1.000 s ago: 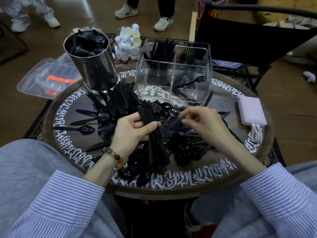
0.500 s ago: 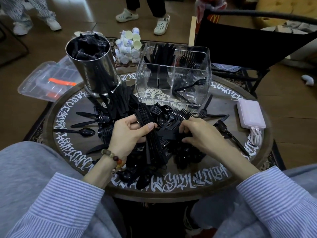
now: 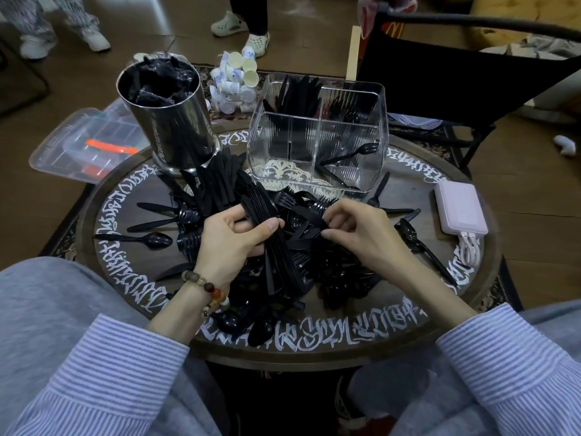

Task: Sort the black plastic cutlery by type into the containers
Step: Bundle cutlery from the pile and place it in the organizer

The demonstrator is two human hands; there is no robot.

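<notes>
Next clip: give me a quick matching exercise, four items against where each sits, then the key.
Items
1. steel cylinder
2. clear divided container
3. pink power bank
4. bundle of knives

Places
A. right edge of the table
B. in the left hand
C. back left of the table
D. back centre, behind the pile

Pairs: 1-C, 2-D, 3-A, 4-B

steel canister point(image 3: 169, 121) left of clear container point(image 3: 317, 143)
</notes>
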